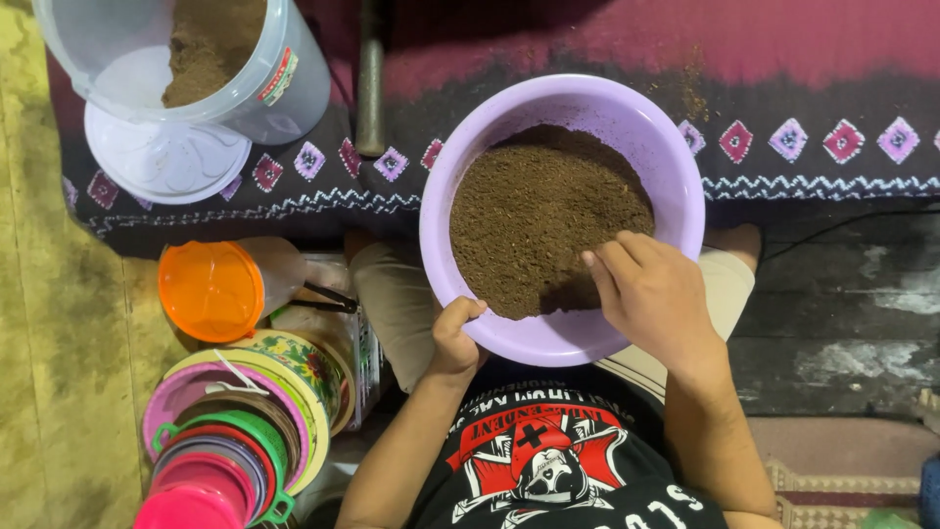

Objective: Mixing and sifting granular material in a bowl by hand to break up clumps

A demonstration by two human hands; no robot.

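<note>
Right hand is dug fingers-down into the brown powder (fingertips buried, so can't tell its grip). Left hand pinches the near rim of the round lilac plastic bowl resting on the lap. Far left: clear plastic tub.

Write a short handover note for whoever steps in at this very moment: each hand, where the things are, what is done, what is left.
Left hand: grip on the near rim of the lilac bowl, thumb over the edge.
Right hand: inside the bowl, fingers in the brown powder; whether it grasps any is hidden.
Bowl: on the lap, about half full.
Clear tub: tilted at upper left, more powder inside.
Done: powder is in the bowl.
Left: powder remaining in the tub.
</note>
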